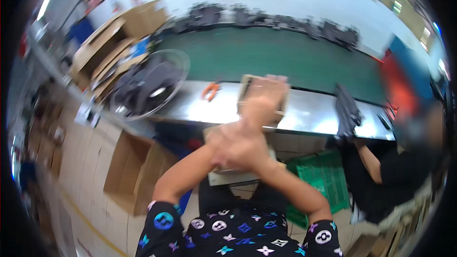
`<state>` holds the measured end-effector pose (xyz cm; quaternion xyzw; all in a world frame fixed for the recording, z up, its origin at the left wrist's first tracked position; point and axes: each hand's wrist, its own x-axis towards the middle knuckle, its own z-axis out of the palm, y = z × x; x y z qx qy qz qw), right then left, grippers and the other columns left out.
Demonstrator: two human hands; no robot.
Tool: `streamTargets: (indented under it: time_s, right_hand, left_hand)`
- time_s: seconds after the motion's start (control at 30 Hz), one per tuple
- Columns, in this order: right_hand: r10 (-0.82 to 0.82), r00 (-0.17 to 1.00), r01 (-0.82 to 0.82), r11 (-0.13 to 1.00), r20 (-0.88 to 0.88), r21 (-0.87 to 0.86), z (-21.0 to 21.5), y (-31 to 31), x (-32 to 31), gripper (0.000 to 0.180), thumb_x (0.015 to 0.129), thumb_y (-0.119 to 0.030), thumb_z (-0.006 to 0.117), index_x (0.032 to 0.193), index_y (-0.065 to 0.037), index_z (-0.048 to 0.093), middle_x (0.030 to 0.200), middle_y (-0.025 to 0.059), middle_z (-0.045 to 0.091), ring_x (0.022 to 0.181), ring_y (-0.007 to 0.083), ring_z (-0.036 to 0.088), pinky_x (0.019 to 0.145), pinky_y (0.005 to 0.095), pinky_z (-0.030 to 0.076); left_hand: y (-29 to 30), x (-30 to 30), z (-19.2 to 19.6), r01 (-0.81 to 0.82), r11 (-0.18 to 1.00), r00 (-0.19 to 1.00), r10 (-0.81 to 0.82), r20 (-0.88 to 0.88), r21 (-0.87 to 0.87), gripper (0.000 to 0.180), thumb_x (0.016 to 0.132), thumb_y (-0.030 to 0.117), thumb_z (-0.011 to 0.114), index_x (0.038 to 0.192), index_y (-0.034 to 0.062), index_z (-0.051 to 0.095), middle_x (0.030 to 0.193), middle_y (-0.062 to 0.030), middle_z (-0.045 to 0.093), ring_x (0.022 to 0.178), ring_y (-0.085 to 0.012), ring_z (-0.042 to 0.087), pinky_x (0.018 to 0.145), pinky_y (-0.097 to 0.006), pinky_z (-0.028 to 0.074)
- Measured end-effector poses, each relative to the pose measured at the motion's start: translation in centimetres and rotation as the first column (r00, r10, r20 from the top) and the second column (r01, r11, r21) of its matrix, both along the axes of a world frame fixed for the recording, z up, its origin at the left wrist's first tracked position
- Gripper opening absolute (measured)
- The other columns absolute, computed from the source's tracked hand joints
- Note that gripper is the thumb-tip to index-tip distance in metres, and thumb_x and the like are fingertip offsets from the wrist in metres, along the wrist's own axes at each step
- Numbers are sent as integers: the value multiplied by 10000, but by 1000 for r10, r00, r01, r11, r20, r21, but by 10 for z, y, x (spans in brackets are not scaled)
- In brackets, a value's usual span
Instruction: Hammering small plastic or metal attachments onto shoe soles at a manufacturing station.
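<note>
My two hands meet in front of my body and overlap, badly smeared by motion. My left hand (226,143) is on the near side, above a pale, flat-edged thing (231,178) over my lap. Farther up, my right hand (262,104) is over a tan, box-like piece (245,88) at the edge of the metal bench (190,101). The hand covers most of that piece, so its kind is hidden. Finger positions are blurred, and whether either hand holds anything does not show. Orange-handled pliers (210,90) lie on the bench to the left of my hands.
A clear round tub (183,69) with dark grey parts stands left, beside cardboard boxes (143,18). Dark parts (204,15) line the far side of the green surface (285,54). A green crate (323,178) and a co-worker's arm (369,162) are right; an open carton (126,171) is lower left.
</note>
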<state>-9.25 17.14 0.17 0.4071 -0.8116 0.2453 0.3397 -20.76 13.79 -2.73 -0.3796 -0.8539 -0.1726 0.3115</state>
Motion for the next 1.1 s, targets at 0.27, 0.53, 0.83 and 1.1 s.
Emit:
streamTargets:
  time_s: [0.27,0.53,0.83,1.1]
  right_hand:
    - [-975,24,1000,25,221,4,-74,406,-2,381,998,-279,577,1242,9,631,1297,224,613,1144,407,609,962,540,486]
    - [-950,52,920,165,307,354,-118,479,-65,465,884,-393,729,1180,-38,681,1206,207,612,1193,438,533,968,552,484]
    - [-212,638,734,458,740,-502,-1,299,-115,275,965,-296,696,944,-24,661,763,45,656,603,117,641,536,309,530]
    - [945,233,78,216,228,-973,1,43,9,556,1064,-350,567,1475,-31,371,1258,157,602,888,198,718,745,308,600]
  left_hand:
    - [-120,17,11,-290,955,901,252,353,57,487,935,94,637,1385,-61,534,1503,-260,485,1369,-449,470,1155,-481,358]
    - [-89,30,-2,-136,974,890,39,454,184,402,932,125,673,1293,-42,614,1553,-278,425,1429,-446,412,1176,-478,329]
    - [-73,59,40,-97,983,914,28,404,153,459,883,55,661,1333,10,587,1621,-188,366,1533,-394,267,1240,-566,167]
    - [-84,87,40,204,776,974,-102,-200,597,376,1020,97,558,1366,-18,466,1196,-209,673,1065,-282,687,950,-398,553]
